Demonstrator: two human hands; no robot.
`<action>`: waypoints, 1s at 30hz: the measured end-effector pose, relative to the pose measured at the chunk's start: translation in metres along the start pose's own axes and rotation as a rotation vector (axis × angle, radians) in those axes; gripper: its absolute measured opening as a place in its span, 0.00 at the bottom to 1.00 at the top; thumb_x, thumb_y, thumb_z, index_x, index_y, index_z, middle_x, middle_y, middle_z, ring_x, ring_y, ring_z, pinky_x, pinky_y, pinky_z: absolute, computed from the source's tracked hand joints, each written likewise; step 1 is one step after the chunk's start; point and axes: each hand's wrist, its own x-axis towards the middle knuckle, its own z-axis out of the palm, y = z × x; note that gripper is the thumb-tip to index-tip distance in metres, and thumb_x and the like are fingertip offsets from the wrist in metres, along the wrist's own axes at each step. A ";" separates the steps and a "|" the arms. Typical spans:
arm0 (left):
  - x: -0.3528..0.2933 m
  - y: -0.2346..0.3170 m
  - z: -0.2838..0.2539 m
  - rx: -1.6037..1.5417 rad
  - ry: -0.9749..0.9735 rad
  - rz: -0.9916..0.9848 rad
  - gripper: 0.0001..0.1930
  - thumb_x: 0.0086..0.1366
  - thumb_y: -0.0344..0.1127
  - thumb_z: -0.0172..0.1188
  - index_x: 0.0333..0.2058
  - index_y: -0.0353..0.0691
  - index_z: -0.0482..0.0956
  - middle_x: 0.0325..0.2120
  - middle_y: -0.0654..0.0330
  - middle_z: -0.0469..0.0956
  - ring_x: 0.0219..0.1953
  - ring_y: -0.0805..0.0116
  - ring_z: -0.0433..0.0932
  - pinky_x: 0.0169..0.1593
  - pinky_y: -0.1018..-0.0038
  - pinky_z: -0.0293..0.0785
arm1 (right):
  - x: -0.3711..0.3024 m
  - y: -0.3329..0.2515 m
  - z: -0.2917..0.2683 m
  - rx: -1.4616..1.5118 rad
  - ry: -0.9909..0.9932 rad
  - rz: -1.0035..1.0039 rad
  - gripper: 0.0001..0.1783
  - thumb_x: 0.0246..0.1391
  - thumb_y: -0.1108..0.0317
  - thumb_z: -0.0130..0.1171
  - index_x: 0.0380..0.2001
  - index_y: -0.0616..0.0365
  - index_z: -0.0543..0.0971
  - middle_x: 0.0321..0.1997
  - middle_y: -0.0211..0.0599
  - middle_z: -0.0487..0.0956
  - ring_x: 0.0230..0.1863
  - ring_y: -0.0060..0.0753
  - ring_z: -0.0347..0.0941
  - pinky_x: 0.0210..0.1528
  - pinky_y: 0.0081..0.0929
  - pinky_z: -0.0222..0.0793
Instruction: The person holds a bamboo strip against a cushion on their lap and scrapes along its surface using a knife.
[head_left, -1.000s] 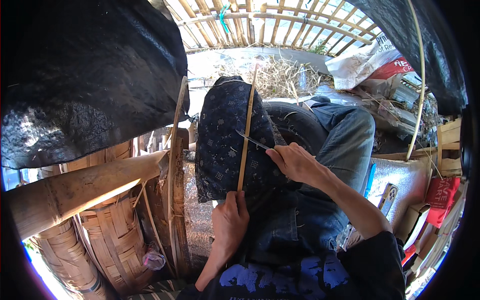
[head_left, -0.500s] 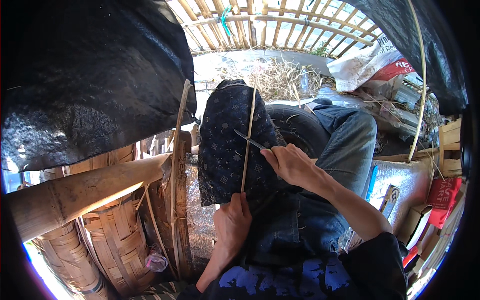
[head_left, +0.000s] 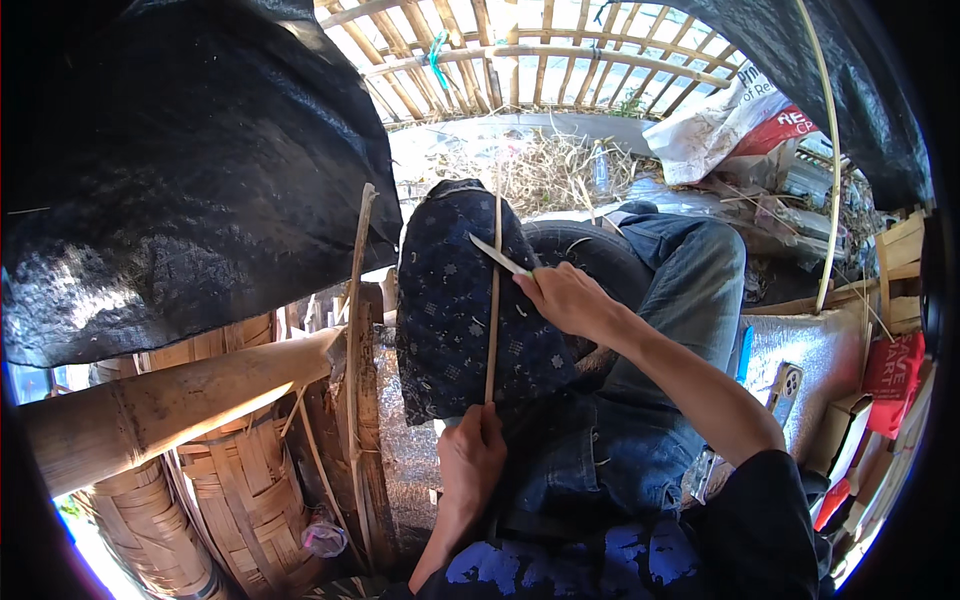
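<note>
My right hand hid most of the handle of the knife. I lost the near end of the pale strip inside my left hand.

My left grip and right grip make two; one knife, one pale strip.
Around me I count one dark patterned cloth, one black tyre, one phone, one thick bamboo pole, two woven bamboo cylinders, two dark plastic sheets, one white-and-red sack, one red bag, one clear bottle, one bright blue item and one teal tie; the slats of the one fence and the dry stalks are many, too tangled or cut off for me to number.
</note>
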 end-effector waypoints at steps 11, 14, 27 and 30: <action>0.005 -0.013 -0.028 -0.598 -0.303 -0.469 0.21 0.70 0.45 0.42 0.23 0.36 0.71 0.10 0.68 0.64 0.13 0.81 0.64 0.18 0.79 0.57 | 0.053 0.014 0.000 0.472 0.127 0.140 0.29 0.62 0.46 0.40 0.16 0.57 0.64 0.09 0.28 0.59 0.11 0.25 0.53 0.16 0.35 0.54; 0.003 -0.019 -0.029 -0.560 -0.364 -0.375 0.20 0.70 0.44 0.42 0.24 0.36 0.71 0.10 0.67 0.65 0.14 0.81 0.64 0.19 0.80 0.57 | 0.057 0.011 0.006 0.638 0.063 0.262 0.26 0.61 0.47 0.43 0.19 0.57 0.68 0.11 0.23 0.57 0.11 0.19 0.52 0.13 0.27 0.47; 0.036 -0.009 -0.036 -0.596 -0.496 -0.421 0.21 0.69 0.45 0.45 0.25 0.32 0.74 0.11 0.64 0.69 0.15 0.78 0.70 0.20 0.81 0.63 | 0.039 -0.010 -0.014 1.108 -0.310 0.336 0.17 0.55 0.56 0.57 0.24 0.60 0.76 0.11 0.19 0.56 0.11 0.14 0.51 0.13 0.19 0.44; 0.039 -0.011 -0.030 -0.492 -0.460 -0.390 0.23 0.68 0.46 0.46 0.21 0.33 0.74 0.09 0.65 0.67 0.13 0.78 0.68 0.18 0.80 0.62 | 0.032 0.000 0.002 0.738 0.026 0.089 0.20 0.56 0.53 0.55 0.25 0.62 0.75 0.11 0.23 0.58 0.13 0.18 0.56 0.13 0.24 0.49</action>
